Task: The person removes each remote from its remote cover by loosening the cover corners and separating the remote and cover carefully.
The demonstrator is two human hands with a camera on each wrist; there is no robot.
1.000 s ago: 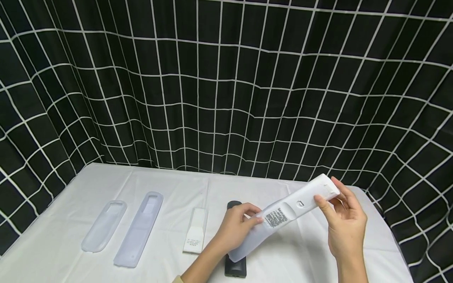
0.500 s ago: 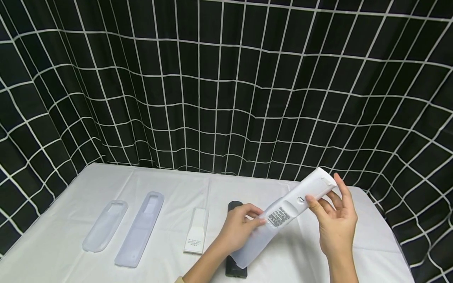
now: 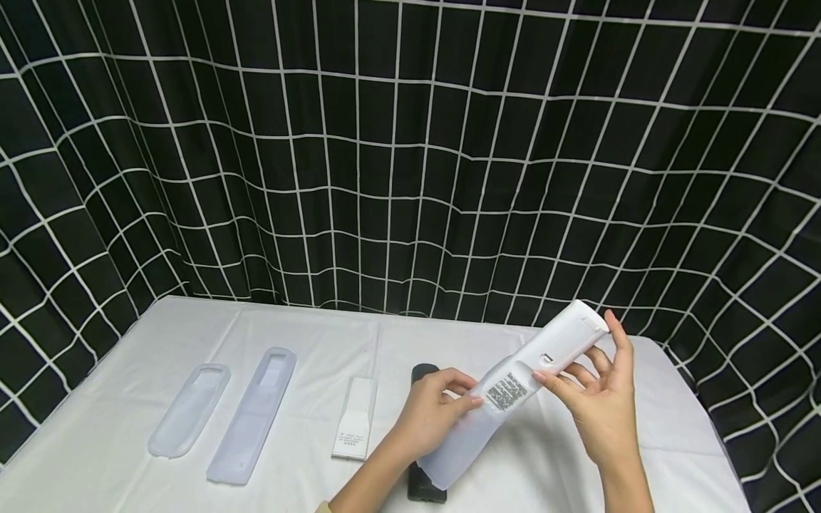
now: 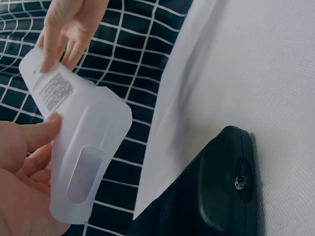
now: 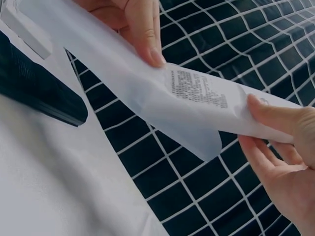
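Observation:
In the head view a white remote control, its back with a printed label upward, is tilted over the table, its lower part inside a translucent sleeve. My left hand pinches the sleeve and remote near the label, thumb on top. Toward the bare upper end, my right hand holds the remote, thumb on its back and fingers at the side and end. In the left wrist view the sleeve hangs off the remote with a cut-out window at its end. The right wrist view shows a loose sleeve flap beneath the remote.
A black remote lies under the sleeve and left hand. Left of it is a smaller white remote with a clear edge around it. Two translucent sleeves lie on the left of the white-covered table. A black grid-patterned curtain stands behind.
My right hand has moved left and slid down along the remote, its thumb now near the label. The remote and sleeve have shifted slightly left and tilted steeper. My left hand has barely moved.

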